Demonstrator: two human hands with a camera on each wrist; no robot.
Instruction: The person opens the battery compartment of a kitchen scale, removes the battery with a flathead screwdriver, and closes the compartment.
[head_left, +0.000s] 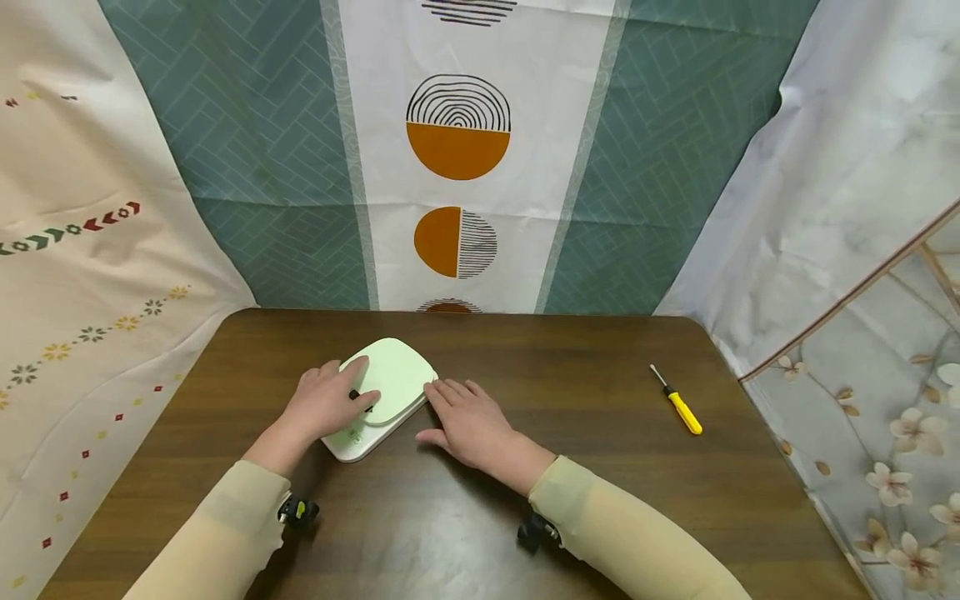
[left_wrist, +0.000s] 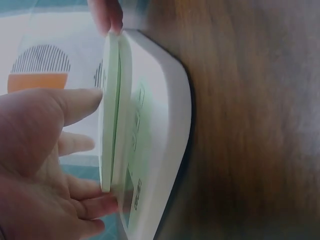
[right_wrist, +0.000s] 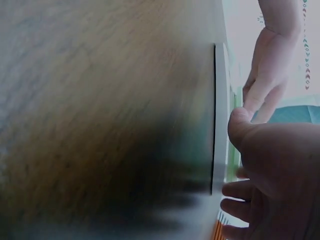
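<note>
A digital kitchen scale (head_left: pixel 390 379) with a pale green top plate and white base sits on the table at an angle, left of centre. My left hand (head_left: pixel 324 402) rests over its left side, thumb and index finger spread on the plate; the left wrist view shows this thumb (left_wrist: pixel 82 105) against the plate's top. Part of the scale's dark display (left_wrist: pixel 128 195) shows by those fingers. My right hand (head_left: pixel 474 425) lies with straight fingers, their tips touching the scale's right corner, its thumb held apart. In the right wrist view the scale's white side (right_wrist: pixel 220 120) is seen edge-on.
A screwdriver (head_left: pixel 677 402) with a yellow handle lies on the right of the brown wooden table (head_left: pixel 570 375). Patterned cloths hang behind the table (head_left: pixel 300 167) and along both sides. A small black device is strapped at each wrist.
</note>
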